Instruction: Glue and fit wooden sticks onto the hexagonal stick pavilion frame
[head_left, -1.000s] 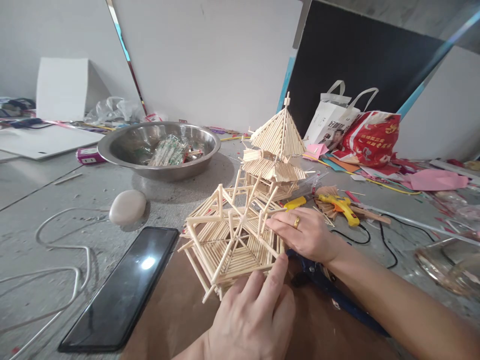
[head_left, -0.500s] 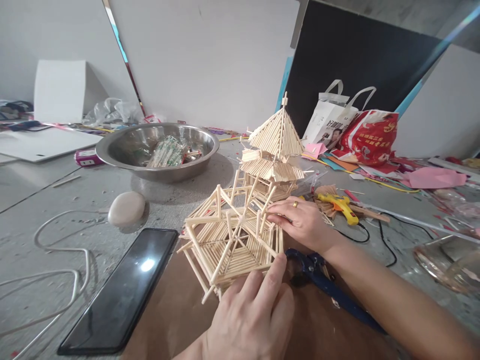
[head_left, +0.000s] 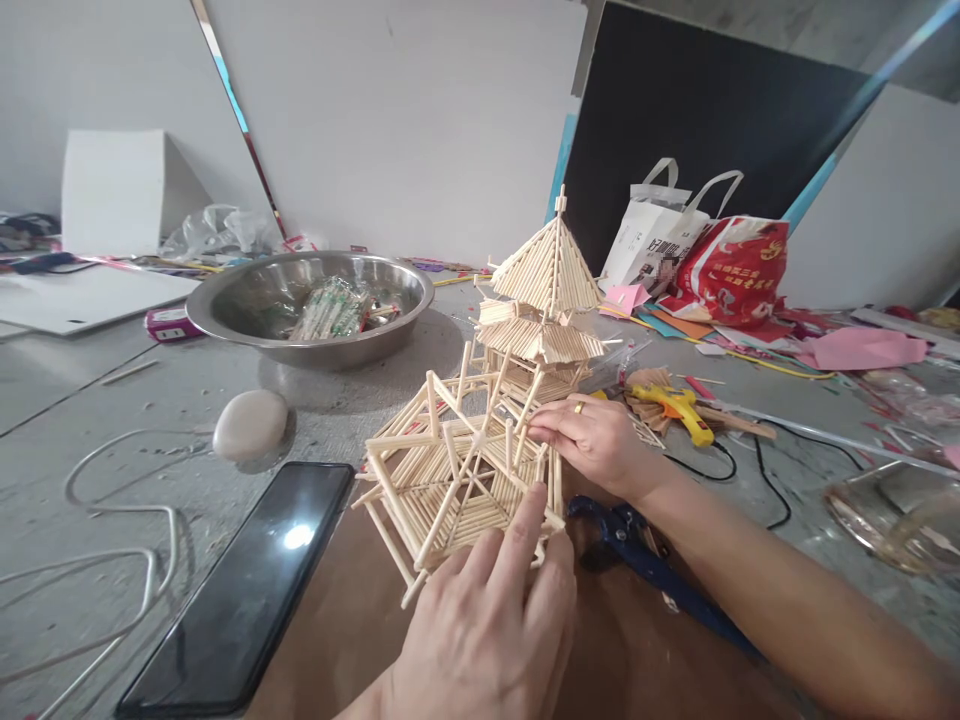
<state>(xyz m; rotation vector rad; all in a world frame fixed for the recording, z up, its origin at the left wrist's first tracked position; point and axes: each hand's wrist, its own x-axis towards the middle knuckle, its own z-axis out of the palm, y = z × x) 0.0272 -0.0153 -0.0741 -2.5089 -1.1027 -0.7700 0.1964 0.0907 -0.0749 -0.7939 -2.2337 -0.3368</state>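
A hexagonal frame of thin wooden sticks (head_left: 450, 470) lies tilted on a brown board (head_left: 330, 620) in front of me. My left hand (head_left: 487, 630) presses its near edge, index finger stretched onto the sticks and the other fingers curled. My right hand (head_left: 592, 440), with a ring on one finger, pinches a stick at the frame's far right side. Behind the frame stands a finished stick pagoda (head_left: 547, 310) with a pointed roof.
A black phone (head_left: 247, 580) lies left of the board, with a pale oval stone (head_left: 251, 425) and a white cable (head_left: 112, 540) beyond. A steel bowl (head_left: 225, 310) holds packets. Blue pliers (head_left: 637, 550), a yellow glue gun (head_left: 679, 410), bags (head_left: 739, 270) and coloured paper are at right.
My right hand has slid left along the frame's far side, closer to the pagoda. My left index finger has reached further onto the frame. The view has shifted slightly.
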